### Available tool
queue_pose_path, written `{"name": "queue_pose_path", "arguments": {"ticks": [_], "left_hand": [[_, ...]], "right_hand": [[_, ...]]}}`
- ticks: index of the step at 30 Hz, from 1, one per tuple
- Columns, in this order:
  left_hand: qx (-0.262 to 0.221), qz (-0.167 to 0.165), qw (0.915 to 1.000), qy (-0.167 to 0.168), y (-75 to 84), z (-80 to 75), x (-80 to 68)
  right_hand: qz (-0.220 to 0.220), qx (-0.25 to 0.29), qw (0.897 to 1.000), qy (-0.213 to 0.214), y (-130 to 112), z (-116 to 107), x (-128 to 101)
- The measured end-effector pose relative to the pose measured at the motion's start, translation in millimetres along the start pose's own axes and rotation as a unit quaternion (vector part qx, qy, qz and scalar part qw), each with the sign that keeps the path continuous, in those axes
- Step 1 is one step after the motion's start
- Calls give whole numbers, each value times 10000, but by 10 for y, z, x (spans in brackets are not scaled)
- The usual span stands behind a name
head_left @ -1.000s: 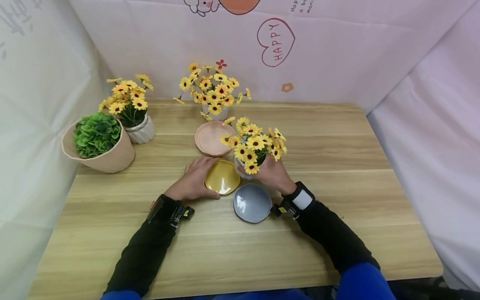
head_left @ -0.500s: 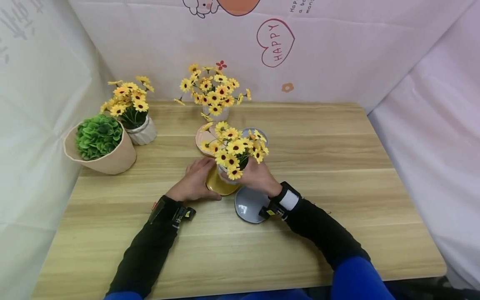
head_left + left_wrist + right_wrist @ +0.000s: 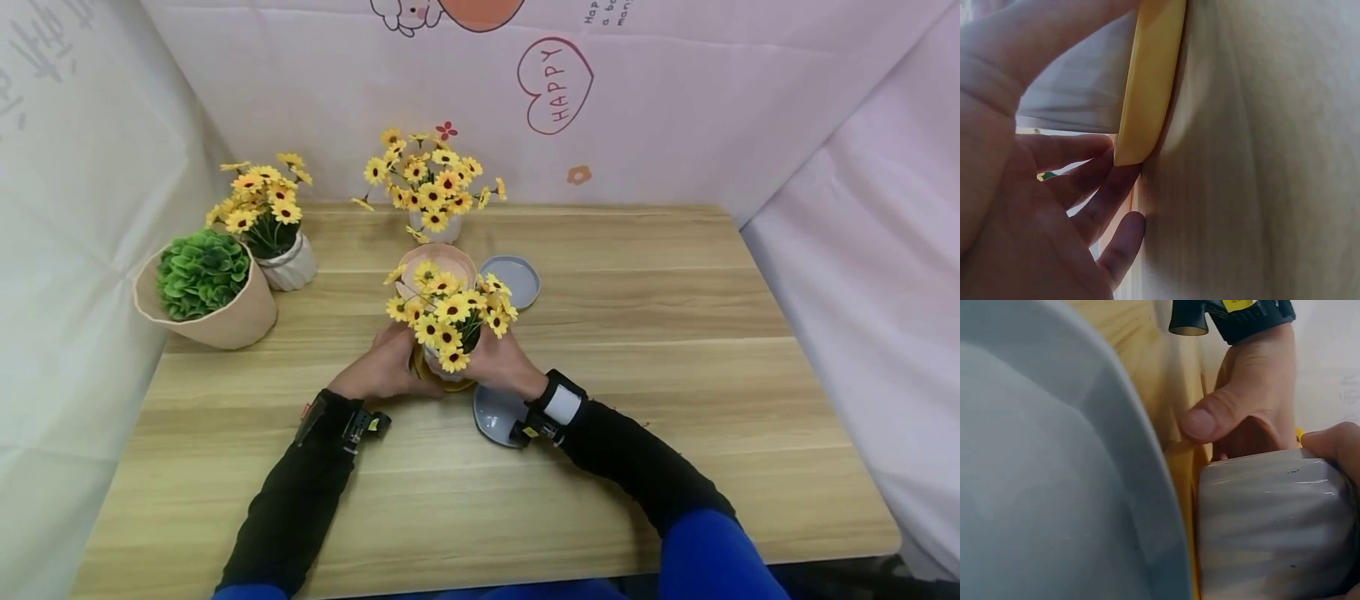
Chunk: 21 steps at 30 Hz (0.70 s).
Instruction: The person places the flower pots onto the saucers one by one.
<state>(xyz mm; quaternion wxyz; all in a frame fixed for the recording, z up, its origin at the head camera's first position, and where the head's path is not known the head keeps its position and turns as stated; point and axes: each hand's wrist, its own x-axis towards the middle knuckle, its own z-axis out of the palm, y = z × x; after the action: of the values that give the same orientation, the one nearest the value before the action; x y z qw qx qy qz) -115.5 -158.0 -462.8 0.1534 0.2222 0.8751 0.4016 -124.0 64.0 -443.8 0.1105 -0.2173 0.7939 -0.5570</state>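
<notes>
My left hand (image 3: 382,367) holds the rim of a yellow saucer (image 3: 454,387) between thumb and fingers, as the left wrist view shows from the side. A white pot (image 3: 1272,531) of yellow artificial daisies (image 3: 452,308) sits at the yellow saucer, its base against it in both wrist views. My right hand (image 3: 506,364) grips this pot from the right, with part of its fingers hidden behind the flowers. Close below the right hand lies a grey saucer (image 3: 495,415), partly covered by the wrist.
Beyond the hands lie a pink saucer (image 3: 459,262) and a blue-grey saucer (image 3: 513,279). Another daisy pot (image 3: 438,229) stands at the back edge. To the left are a third daisy pot (image 3: 291,267) and a large beige pot (image 3: 232,321) with a green plant.
My right hand has carried the daisy pot leftward from beside the yellow saucer onto it, uncovering the blue-grey saucer behind. My left hand has stayed at the yellow saucer.
</notes>
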Motion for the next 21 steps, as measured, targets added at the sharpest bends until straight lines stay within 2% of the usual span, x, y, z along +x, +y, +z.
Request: {"name": "queue_pose_path", "arguments": {"ticks": [10, 16, 21], "left_hand": [[97, -173, 9998, -7, 19, 23, 2], [248, -146, 9996, 18, 46, 25, -1], [220, -255, 9994, 0, 71, 17, -19]], "right_hand": [[-232, -105, 9995, -179, 78, 12, 2], [-164, -294, 9984, -464, 95, -52, -14], [-62, -380, 9967, -708, 82, -110, -27]]}}
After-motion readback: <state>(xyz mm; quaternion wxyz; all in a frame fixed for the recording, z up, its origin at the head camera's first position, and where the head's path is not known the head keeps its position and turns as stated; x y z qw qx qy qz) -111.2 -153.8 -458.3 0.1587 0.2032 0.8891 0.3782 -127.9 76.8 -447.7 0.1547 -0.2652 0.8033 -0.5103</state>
